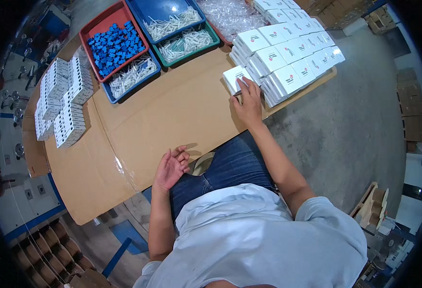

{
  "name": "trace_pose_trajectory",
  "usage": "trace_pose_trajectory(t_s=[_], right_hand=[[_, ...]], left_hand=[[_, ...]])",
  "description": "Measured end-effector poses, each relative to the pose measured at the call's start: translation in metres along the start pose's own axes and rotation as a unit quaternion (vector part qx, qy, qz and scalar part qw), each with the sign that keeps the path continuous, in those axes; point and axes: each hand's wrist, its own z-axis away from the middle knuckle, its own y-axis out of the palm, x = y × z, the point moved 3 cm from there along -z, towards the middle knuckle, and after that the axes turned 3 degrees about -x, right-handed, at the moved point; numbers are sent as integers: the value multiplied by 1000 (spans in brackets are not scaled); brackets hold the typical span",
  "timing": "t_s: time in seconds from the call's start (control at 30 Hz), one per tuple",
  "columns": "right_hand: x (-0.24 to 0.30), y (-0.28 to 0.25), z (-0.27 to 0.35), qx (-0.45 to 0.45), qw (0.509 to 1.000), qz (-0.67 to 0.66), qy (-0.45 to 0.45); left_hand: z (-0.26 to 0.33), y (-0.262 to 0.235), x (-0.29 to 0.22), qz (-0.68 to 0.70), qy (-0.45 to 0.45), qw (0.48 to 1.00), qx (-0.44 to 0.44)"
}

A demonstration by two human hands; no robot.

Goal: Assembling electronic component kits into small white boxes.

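My right hand (249,104) is at the near left corner of a stack of white boxes (287,53). Its fingers and thumb close on the near edge of a small, flat white box (234,77) lying beside that stack. Part of this box is hidden under the fingertips. My left hand (171,169) hovers at the table's near edge with its palm turned up. Its fingers are loosely bent and apart, and nothing lies in them.
Cardboard covers the table (144,120). Along its far side stand a red tray (83,39) of blue pieces, blue (159,64) and green (216,42) trays of white pieces, and a heap of clear plastic packs (230,19). More white boxes (69,120) are stacked at left.
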Motion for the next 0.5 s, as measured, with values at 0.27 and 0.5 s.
trace_pose_trajectory(t_s=[0.27, 0.5], right_hand=[[3, -4, -6, -26, 999, 40, -21], [11, -18, 0, -129, 988, 39, -74]], left_hand=[[-7, 21, -11, 41, 15, 998, -51], [-6, 23, -10, 63, 16, 997, -36]])
